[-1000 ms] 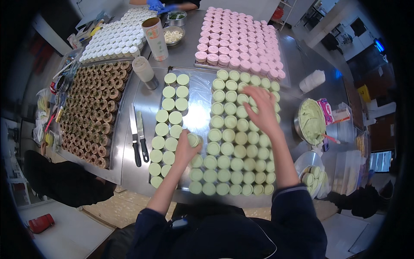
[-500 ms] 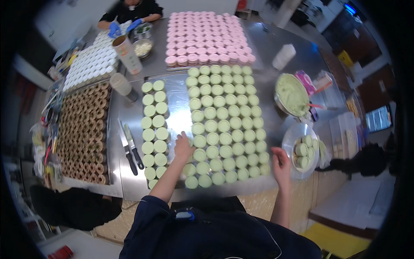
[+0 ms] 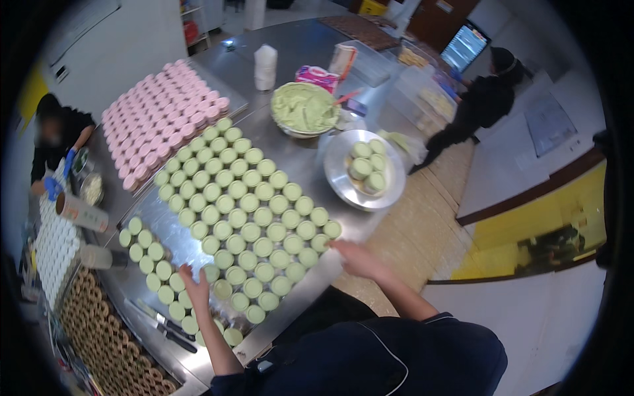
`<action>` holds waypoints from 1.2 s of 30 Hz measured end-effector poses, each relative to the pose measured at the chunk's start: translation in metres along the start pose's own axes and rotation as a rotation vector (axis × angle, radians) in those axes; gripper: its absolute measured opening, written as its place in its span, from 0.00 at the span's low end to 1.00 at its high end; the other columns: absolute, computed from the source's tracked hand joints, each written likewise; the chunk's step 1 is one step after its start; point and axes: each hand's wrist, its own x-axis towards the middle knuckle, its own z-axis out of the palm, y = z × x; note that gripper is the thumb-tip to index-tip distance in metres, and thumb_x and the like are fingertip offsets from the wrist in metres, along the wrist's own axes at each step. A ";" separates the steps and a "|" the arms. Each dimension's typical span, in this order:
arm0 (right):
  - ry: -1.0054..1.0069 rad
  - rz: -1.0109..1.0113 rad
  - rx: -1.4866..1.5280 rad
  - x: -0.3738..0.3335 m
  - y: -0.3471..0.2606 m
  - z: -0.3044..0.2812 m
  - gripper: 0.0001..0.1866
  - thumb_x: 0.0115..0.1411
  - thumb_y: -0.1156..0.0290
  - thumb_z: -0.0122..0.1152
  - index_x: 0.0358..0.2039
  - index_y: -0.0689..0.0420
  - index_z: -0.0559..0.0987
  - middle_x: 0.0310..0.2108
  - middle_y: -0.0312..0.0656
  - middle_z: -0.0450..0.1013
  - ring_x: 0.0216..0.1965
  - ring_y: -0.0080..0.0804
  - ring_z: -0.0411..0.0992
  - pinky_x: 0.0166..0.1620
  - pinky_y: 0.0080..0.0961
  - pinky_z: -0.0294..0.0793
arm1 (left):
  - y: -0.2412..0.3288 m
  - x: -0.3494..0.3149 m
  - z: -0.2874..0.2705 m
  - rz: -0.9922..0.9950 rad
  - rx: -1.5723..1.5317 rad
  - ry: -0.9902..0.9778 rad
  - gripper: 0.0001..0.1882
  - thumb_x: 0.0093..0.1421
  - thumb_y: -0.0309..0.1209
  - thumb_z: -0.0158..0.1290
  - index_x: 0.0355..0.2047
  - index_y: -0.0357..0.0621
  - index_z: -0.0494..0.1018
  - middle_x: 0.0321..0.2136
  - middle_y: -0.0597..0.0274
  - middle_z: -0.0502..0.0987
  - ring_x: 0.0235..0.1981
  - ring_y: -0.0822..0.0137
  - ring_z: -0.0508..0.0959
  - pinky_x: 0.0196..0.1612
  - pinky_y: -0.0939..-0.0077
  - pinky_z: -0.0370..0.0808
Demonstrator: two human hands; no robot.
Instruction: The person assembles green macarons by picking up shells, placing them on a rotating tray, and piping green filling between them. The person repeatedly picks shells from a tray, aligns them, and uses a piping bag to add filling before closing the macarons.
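Observation:
Rows of small round cups with smooth pale green tops (image 3: 249, 232) cover a metal tray on the steel table. My left hand (image 3: 195, 289) is in the gap between this block and a narrower double row of green-topped cups (image 3: 164, 270), beside a cup at the block's edge. Its fingers are apart, and I see nothing held. My right hand (image 3: 362, 260) reaches in at the block's near right corner, fingers stretched toward the outermost cups; whether it touches one I cannot tell. Several more green-topped cups stand on a round metal plate (image 3: 335, 178).
A bowl of green cream (image 3: 305, 109) stands beyond the plate. Pink-topped cups (image 3: 158, 119) fill the far left, brown-topped cups (image 3: 109, 330) the near left. Two knives (image 3: 165, 327) lie by the double row. One co-worker (image 3: 56, 142) is far left, another (image 3: 489, 96) at right.
My view has swung to the right, bringing the co-worker at right into sight. My right hand has moved from beside the plate to the block's corner. My left hand stays in the gap.

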 end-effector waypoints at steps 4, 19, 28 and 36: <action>-0.475 0.251 -0.342 -0.056 0.050 0.085 0.45 0.46 0.78 0.58 0.62 0.41 0.48 0.59 0.48 0.54 0.53 0.48 0.62 0.51 0.43 0.63 | 0.047 -0.035 0.010 0.013 -0.113 0.084 0.24 0.55 0.21 0.47 0.52 0.41 0.56 0.48 0.53 0.65 0.51 0.59 0.65 0.53 0.66 0.60; 1.017 0.119 0.403 0.061 0.150 -0.038 0.39 0.38 0.68 0.69 0.48 0.64 0.57 0.48 0.47 0.58 0.50 0.46 0.57 0.51 0.38 0.55 | 0.238 -0.068 0.284 0.306 -0.084 -0.482 0.30 0.50 0.23 0.53 0.53 0.40 0.55 0.50 0.52 0.64 0.52 0.57 0.66 0.51 0.65 0.65; 0.864 0.177 0.610 0.086 0.164 -0.050 0.38 0.39 0.68 0.70 0.46 0.64 0.56 0.45 0.49 0.59 0.46 0.43 0.60 0.48 0.37 0.57 | 0.281 -0.059 0.369 0.308 -0.086 -0.497 0.42 0.46 0.26 0.60 0.56 0.37 0.48 0.51 0.45 0.63 0.52 0.54 0.66 0.49 0.64 0.68; 0.830 0.022 1.073 0.054 0.203 -0.061 0.43 0.42 0.78 0.67 0.51 0.58 0.46 0.45 0.49 0.61 0.47 0.35 0.64 0.50 0.27 0.64 | 0.306 -0.069 0.388 0.314 0.046 -0.360 0.46 0.41 0.29 0.64 0.56 0.35 0.48 0.44 0.47 0.67 0.46 0.52 0.70 0.44 0.66 0.70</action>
